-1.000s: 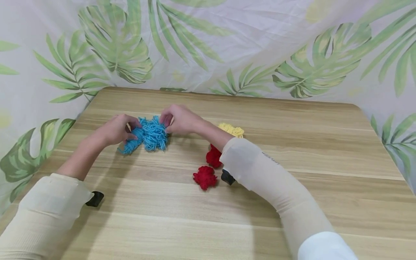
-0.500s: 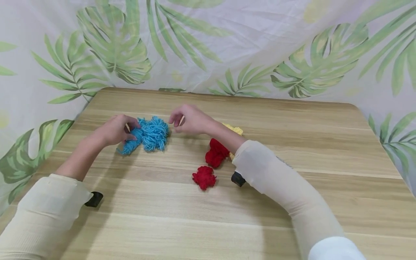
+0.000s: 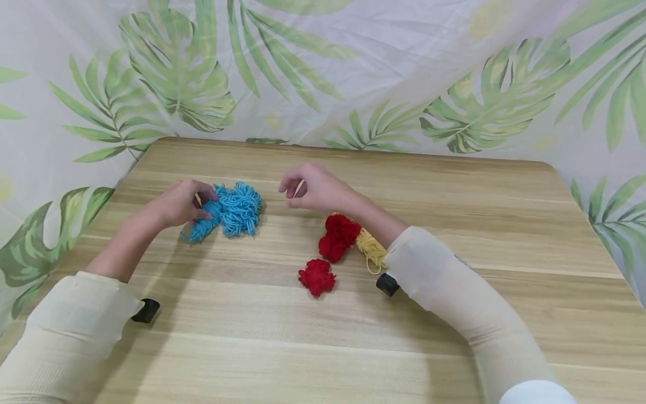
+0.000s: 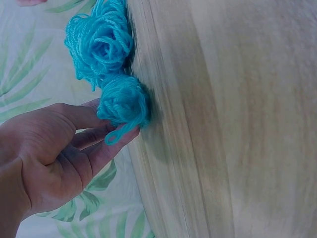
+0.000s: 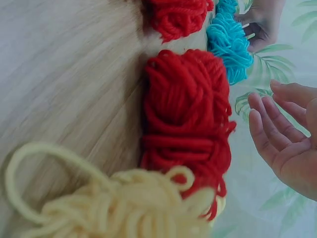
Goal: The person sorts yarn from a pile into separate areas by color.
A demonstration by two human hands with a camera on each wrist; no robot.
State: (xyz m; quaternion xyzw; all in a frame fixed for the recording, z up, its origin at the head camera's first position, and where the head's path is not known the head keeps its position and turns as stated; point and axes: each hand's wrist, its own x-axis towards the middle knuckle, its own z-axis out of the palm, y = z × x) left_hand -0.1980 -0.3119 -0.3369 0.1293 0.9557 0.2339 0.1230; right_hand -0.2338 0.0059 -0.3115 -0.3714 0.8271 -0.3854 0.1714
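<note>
blue yarn bundle (image 3: 204, 225), the slimmer of two in that colour, lies on the left part of the table (image 3: 252, 348), toward the far side. the left hand (image 3: 176, 203) holds it from the left, fingers and thumb pinching it; in the left wrist view a loose loop of strand hangs by the fingertips. a fuller blue bundle (image 3: 241, 209) lies right up against it, on the side away from the left hand.

the right hand (image 3: 315, 188) hovers over the table to the right of the fuller blue bundle, apart from it. its fingers are loosely bent, with a gap between them and the thumb.

nearer the person and below the right forearm lies a large red bundle (image 3: 337, 238), with a small red bundle (image 3: 317, 277) just in front of it. a yellow bundle (image 3: 370, 249) sits close along the right side of the large red one, partly hidden by the right arm; whether they touch is hard to tell. behind the table hangs a pale cloth (image 3: 404, 67) printed with green leaves.
</note>
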